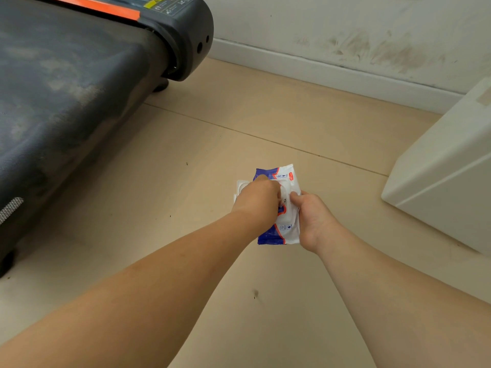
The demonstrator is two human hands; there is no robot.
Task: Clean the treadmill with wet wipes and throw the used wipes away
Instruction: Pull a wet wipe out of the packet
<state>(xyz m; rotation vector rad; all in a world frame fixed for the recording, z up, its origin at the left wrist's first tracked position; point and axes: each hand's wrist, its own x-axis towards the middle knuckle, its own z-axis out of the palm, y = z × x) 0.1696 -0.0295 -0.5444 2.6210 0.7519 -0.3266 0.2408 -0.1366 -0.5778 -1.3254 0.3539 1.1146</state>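
Because my left hand (256,199) lies across the middle of the pack of wet wipes (288,229), I cannot see its fingertips. They curl down at the pack's opening, but I cannot tell whether they pinch a wipe or only touch the plastic. The pack's white lid (242,187) stands flipped open, poking out past my left knuckles.

My right hand (312,217) grips the pack's right edge, with the thumb on top and the other fingers hidden underneath. I hold the pack over the beige floor (186,181), in front of me and well to the right of the treadmill (66,88).

The wrapper is white and blue with red trim. It carries small icons and a red spot of print, all too small to read. The treadmill's end cap bears a yellow warning label (159,2), cut off by the frame's top edge and not legible, beside an orange stripe (93,5). Its dark belt shows pale dusty smears.

To the right stands a white cabinet (446,181), partly out of frame. Behind it, the white wall (372,35) above the baseboard (318,73) is scuffed grey.
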